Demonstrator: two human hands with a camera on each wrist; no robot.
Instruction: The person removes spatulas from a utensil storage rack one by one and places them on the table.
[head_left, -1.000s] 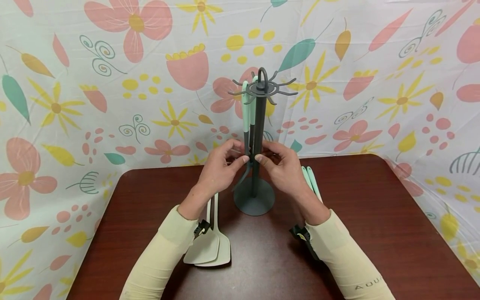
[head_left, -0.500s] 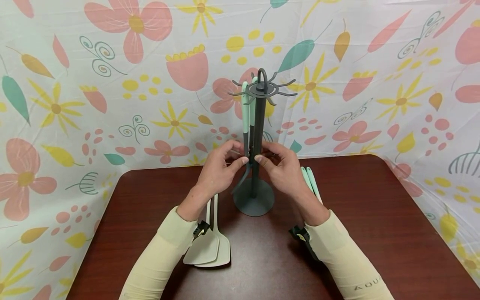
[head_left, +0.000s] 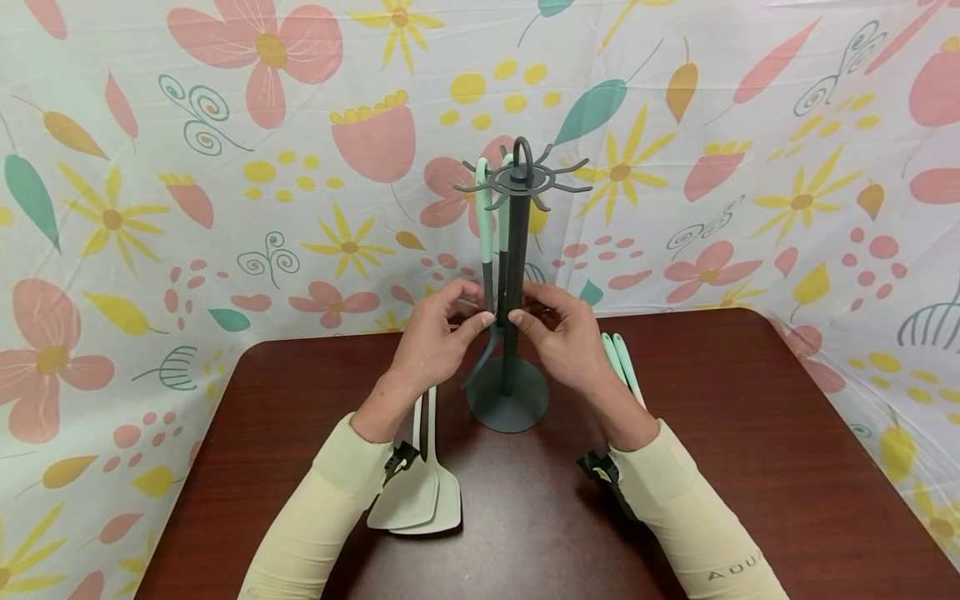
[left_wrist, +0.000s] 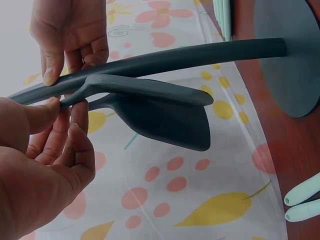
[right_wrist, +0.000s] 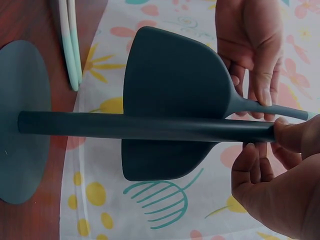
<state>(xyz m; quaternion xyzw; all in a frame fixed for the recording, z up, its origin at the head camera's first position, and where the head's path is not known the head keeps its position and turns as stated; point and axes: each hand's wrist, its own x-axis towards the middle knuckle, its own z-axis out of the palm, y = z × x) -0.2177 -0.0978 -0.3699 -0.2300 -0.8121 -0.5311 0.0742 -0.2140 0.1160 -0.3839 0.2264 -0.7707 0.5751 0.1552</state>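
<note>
A dark utensil stand, with a round base, a pole (head_left: 517,267) and a ring of hooks (head_left: 495,177) on top, stands at the table's back. Pinched between my left hand's (head_left: 431,337) thumb and fingers is the dark shaft of a spatula (head_left: 486,233) with a mint handle, whose upper end is by the left hooks; whether it is hooked I cannot tell. A second mint-handled utensil (head_left: 503,225) hangs just behind. My right hand (head_left: 561,333) grips the pole, thumb in front. In the right wrist view the dark spatula head (right_wrist: 175,75) lies beside the pole.
Two pale spatulas (head_left: 442,500) lie overlapped on the table to the left, partly under my left forearm. More mint handles (head_left: 624,367) show beside my right wrist. A floral cloth (head_left: 300,208) hangs directly behind the brown table (head_left: 750,433).
The top of the held spatula's handle has shifted slightly left and up, away from the pole. My right hand stays on the pole; my left hand has barely moved.
</note>
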